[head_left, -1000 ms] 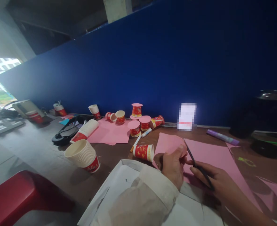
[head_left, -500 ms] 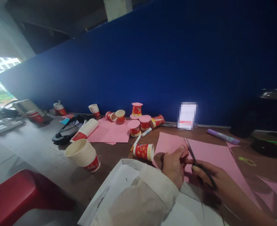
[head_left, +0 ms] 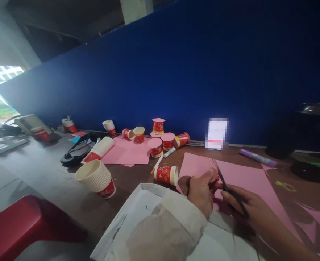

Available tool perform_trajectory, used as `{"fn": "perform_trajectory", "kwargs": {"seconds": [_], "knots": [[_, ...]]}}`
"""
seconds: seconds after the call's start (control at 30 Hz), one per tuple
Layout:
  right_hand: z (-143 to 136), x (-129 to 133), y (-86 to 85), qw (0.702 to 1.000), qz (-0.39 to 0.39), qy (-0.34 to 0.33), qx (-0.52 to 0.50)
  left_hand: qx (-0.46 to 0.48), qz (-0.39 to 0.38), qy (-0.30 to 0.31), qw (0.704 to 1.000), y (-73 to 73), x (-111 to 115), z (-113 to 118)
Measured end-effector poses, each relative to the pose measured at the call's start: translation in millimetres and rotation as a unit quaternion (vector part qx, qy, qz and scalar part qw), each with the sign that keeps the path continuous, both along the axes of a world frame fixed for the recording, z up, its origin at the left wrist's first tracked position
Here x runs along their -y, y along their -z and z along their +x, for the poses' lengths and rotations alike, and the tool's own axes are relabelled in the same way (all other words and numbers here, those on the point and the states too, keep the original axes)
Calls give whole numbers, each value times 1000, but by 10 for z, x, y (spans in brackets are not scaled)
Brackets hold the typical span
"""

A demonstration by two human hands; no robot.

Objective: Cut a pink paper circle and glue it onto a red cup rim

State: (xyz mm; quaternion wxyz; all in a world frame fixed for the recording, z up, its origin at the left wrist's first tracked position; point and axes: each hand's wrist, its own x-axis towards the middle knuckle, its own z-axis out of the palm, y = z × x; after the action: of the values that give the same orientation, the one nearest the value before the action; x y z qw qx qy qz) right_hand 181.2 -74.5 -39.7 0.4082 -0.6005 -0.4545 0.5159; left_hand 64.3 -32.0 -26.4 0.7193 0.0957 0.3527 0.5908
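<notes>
A small piece of pink paper [head_left: 214, 175] is pinched in the narrow grip of the left hand [head_left: 202, 194], just above a large pink paper sheet [head_left: 249, 181] on the brown worktop [head_left: 132, 175]. The right hand's [head_left: 254, 210] grip is closed around black-handled metal scissors [head_left: 221, 177], blades beside the paper's edge. Cutting seems in hand; another snip would call for steady paper and fingers clear of the blades. A red-and-gold paper cup [head_left: 163, 174] lies sideways nearby.
</notes>
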Motion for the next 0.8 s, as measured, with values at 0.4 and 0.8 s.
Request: {"fn": "perform_trajectory", "kwargs": {"seconds": [0.4, 0.8], "knots": [[24, -12, -3, 1000, 7, 5, 7, -2, 12, -4, 1000, 6, 2, 0], [-4, 5, -39, 999, 17, 15, -32, 3, 5, -8, 1000, -41, 12, -6]]}}
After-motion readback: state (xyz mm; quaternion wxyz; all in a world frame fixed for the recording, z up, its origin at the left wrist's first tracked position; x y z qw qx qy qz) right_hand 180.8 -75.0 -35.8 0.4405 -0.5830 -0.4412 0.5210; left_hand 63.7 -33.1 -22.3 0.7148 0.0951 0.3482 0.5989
